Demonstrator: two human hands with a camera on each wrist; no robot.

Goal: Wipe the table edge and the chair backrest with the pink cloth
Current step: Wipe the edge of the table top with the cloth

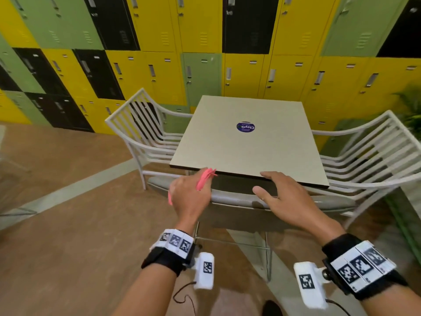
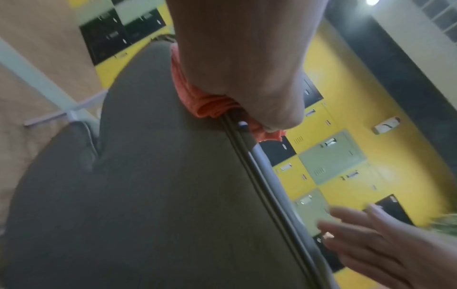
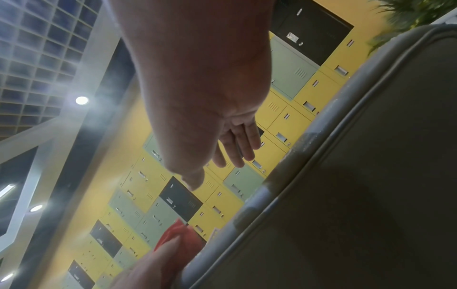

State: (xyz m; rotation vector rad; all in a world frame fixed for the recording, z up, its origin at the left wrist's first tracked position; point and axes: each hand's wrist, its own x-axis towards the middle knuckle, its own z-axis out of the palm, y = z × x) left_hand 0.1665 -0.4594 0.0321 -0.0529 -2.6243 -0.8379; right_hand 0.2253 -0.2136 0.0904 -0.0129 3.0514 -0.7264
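My left hand (image 1: 190, 193) grips the bunched pink cloth (image 1: 205, 179) and holds it on the top left end of the grey chair backrest (image 1: 237, 199), just below the near edge of the square beige table (image 1: 248, 142). The left wrist view shows the cloth (image 2: 210, 107) squeezed between my palm and the backrest rim (image 2: 262, 176). My right hand (image 1: 280, 195) hovers open, fingers straight and spread, over the backrest to the right, its fingertips (image 1: 265, 174) at the table's edge. From the right wrist, the open fingers (image 3: 237, 144) hang above the backrest (image 3: 346, 176), the cloth (image 3: 180, 234) beyond.
White slatted armchairs stand at the table's left (image 1: 141, 128) and right (image 1: 373, 156). A round blue sticker (image 1: 245, 127) lies on the tabletop. Yellow, green and black lockers (image 1: 205, 42) fill the wall behind. A plant (image 1: 410, 106) is at the far right.
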